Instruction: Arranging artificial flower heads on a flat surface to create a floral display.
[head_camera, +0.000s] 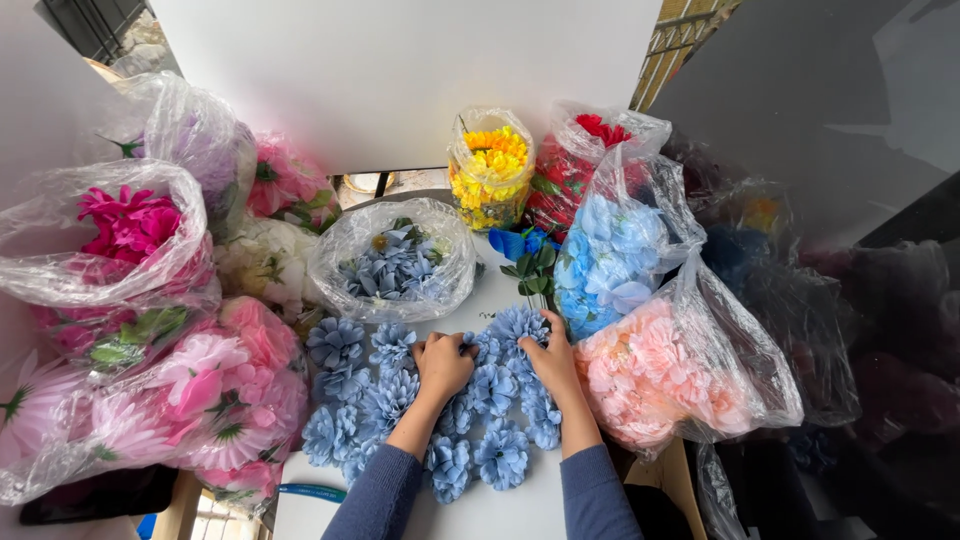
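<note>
- Both hands are down on a spread of dusty-blue fabric flower heads (440, 415) laid flat on the white surface (500, 505), right in front of the person.
- Left hand (441, 362) is curled, fingers pressing into one bloom near the top middle of the spread. Looks like a loose pinch on petals, but I can't tell if it's really gripping or just touching.
- Right hand (552, 360) lies flatter, fingertips on the big round blue head (515, 325) at the top right of the bunch. Its grip is fairly open, resting on it rather than wrapped around.
- Progress-wise, I'd guess it's well along: lots of heads already sit side by side, touching, in rough rows. But the clear plastic bag of the same blue flowers (395, 262) just behind is still pretty full.
- The blooms look soft, layered and ruffled, all about the same shade and facing up.
- Around them: bags of pink flowers (200, 400) on the left, a peach bunch in plastic (660, 375) on the right, a yellow bunch (490, 165) at the back.
</note>
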